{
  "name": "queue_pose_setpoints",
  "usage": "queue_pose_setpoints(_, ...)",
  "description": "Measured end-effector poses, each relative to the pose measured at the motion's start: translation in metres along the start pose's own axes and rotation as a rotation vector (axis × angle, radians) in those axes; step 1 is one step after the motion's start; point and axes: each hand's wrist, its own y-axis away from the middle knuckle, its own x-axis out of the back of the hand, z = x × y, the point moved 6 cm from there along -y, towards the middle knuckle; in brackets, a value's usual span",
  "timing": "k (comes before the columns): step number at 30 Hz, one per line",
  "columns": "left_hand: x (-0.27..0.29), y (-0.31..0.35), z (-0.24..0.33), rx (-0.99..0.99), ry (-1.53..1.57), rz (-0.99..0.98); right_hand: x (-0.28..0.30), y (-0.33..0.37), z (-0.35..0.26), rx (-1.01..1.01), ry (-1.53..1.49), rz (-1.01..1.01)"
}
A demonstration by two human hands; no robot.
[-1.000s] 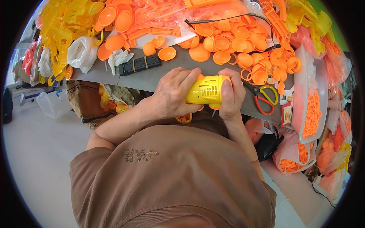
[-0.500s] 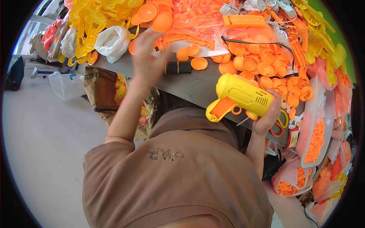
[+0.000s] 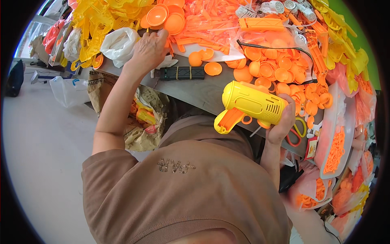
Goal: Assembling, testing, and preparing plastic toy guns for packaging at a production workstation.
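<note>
Over the near edge of the grey bench [image 3: 191, 91], right of centre, the yellow plastic toy gun [image 3: 250, 101] is gripped at its vented end by the right hand [image 3: 281, 125]; probably light, stiff and smooth, it is best held around its rounded body. Far left, the left hand [image 3: 148, 49] curls beside orange cups [image 3: 157, 15], its grasp hidden.

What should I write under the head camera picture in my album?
The right hand holds a yellow toy gun while the left hand is at some orange cups.
</note>
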Motion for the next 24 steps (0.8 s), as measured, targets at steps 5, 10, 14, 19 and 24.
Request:
queue_pose_setpoints(5, 0.031, 0.007, 0.006, -0.137, -0.006, 0.218, 0.001, -0.002, -0.001, 0.008, -0.015, 0.043)
queue_pose_setpoints(10, 0.061, 0.029, 0.042, -0.02, 0.869, 0.332, 0.003, -0.003, 0.003, -0.015, -0.146, 0.153)
queue_pose_setpoints(14, 0.045, 0.048, 0.123, -0.196, 1.48, 0.075, -0.004, 0.0, -0.004, 0.016, -0.142, 0.123)
queue_pose_setpoints(19, 0.039, 0.061, 0.159, -0.382, 1.519, -0.057, -0.001, 0.009, -0.008, 0.055, -0.063, 0.127)
queue_pose_setpoints(24, 0.031, 0.079, 0.163, -0.515, 1.488, 0.166, -0.002, 0.022, -0.015, 0.144, 0.22, 0.116)
